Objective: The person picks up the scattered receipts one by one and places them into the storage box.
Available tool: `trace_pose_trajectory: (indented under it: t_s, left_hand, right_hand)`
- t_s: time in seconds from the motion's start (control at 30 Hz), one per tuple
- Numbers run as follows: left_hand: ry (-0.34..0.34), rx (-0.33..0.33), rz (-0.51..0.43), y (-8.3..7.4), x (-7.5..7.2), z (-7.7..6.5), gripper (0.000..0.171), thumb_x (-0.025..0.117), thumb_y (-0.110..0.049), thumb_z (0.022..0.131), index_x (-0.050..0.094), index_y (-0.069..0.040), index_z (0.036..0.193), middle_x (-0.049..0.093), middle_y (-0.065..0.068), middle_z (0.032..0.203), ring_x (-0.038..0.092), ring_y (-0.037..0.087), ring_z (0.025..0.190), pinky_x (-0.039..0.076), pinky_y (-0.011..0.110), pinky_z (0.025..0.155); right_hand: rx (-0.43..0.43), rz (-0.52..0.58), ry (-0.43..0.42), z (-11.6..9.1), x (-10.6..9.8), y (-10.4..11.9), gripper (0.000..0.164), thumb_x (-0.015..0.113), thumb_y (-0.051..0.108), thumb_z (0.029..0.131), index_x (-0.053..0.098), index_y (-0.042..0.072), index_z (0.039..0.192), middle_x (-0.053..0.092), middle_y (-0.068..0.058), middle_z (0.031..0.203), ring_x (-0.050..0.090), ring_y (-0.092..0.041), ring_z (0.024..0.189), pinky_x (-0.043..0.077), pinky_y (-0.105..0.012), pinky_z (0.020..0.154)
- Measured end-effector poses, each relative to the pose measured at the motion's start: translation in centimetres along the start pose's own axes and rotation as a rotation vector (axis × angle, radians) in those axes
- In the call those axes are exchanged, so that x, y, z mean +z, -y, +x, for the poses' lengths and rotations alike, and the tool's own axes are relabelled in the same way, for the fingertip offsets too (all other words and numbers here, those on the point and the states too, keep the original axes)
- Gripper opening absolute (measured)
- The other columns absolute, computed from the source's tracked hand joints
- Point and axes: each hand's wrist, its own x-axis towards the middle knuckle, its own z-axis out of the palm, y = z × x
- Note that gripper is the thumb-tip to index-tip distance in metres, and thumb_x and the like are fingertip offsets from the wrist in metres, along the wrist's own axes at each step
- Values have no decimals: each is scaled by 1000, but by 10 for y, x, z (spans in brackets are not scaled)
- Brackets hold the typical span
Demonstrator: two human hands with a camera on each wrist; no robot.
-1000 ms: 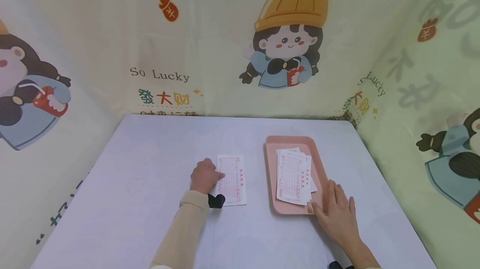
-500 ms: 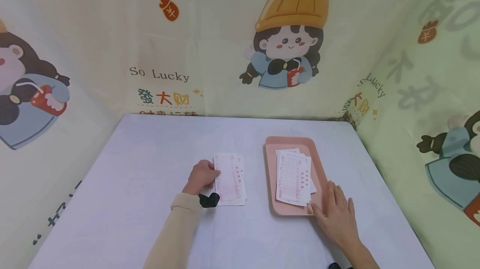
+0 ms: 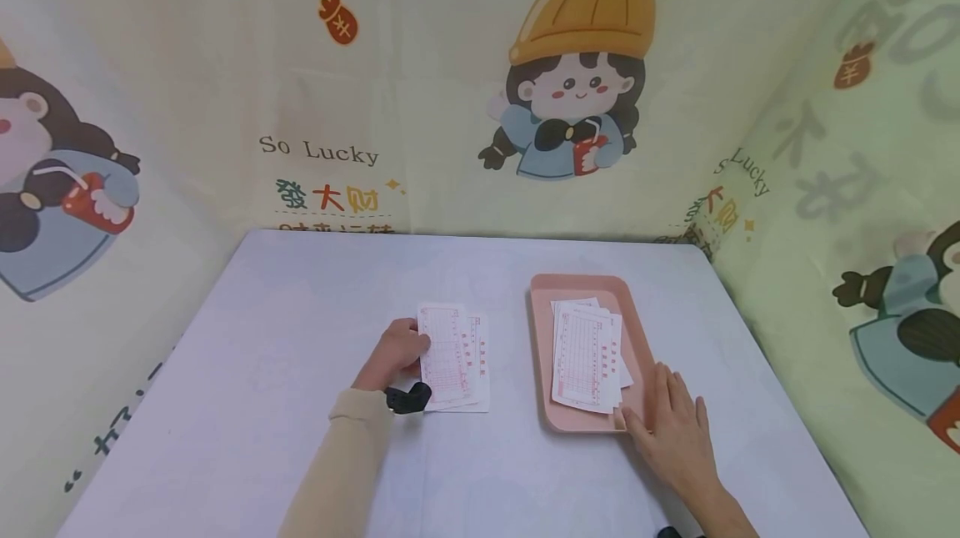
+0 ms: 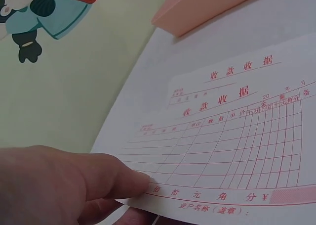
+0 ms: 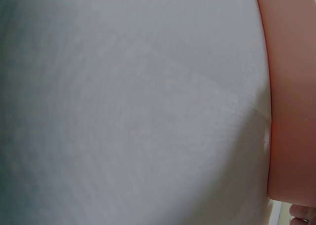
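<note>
In the head view my left hand (image 3: 392, 354) pinches the left edge of a printed receipt slip (image 3: 444, 359), thumb on top. The left wrist view shows the thumb (image 4: 131, 181) over the red-ruled paper and fingers beneath it. Under that slip, sticking out to the right, lies another receipt slip (image 3: 482, 379). My right hand (image 3: 681, 434), fingers extended, rests against the lower right edge of a pink tray (image 3: 581, 286). A loose pile of receipt slips (image 3: 587, 359) lies in the tray. In the right wrist view only fingertips (image 5: 301, 212) show beside the tray's wall.
A white table (image 3: 262, 404) carries everything. Its back edge meets a printed curtain (image 3: 435, 87) with cartoon figures, and similar cloth hangs at both sides. A black strap piece (image 3: 409, 398) sits at my left wrist.
My left hand has taken hold of the top slip and drawn it leftward, uncovering more of the slip beneath. The right hand and tray have stayed in place.
</note>
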Motion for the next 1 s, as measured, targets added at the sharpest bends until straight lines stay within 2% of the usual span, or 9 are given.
trace_pose_trajectory:
  t_s: [0.07, 0.23, 0.57, 0.83, 1.0]
  left_hand:
    - [9, -6, -29, 0, -1, 0, 39, 50, -14, 95, 53, -1, 132, 66, 12, 99, 61, 21, 77, 45, 24, 62]
    - [22, 4, -100, -1, -3, 0, 44, 50, -14, 96, 50, -1, 138, 68, 14, 102, 63, 19, 78, 47, 23, 63]
    - [56, 32, -275, -3, 0, -1, 45, 59, -19, 99, 49, -6, 141, 67, 15, 116, 67, 20, 90, 60, 31, 76]
    - [116, 73, -362, -9, 0, 0, 42, 54, -18, 102, 49, -6, 141, 66, 16, 121, 68, 23, 96, 61, 37, 84]
    - [137, 95, -381, -15, 2, 0, 40, 55, -18, 101, 51, -7, 140, 66, 15, 120, 68, 24, 96, 61, 37, 84]
  right_hand:
    - [-4, 0, -6, 0, 0, 0, 94, 64, 47, 90, 21, -8, 152, 35, -36, 148, 32, -53, 137, 21, -77, 106]
    - [5, -2, 5, 0, 0, 0, 94, 63, 49, 90, 21, -8, 152, 34, -36, 149, 31, -53, 138, 20, -77, 107]
    - [7, 0, 5, 0, -1, 0, 94, 63, 50, 90, 23, -8, 151, 35, -36, 148, 31, -53, 137, 21, -77, 106]
    - [22, 2, 24, -1, -1, 1, 96, 62, 52, 90, 20, -7, 153, 33, -35, 149, 30, -53, 138, 19, -77, 108]
    - [12, 4, 11, -1, -2, 1, 94, 62, 51, 90, 21, -7, 153, 34, -35, 149, 31, -53, 138, 20, -76, 107]
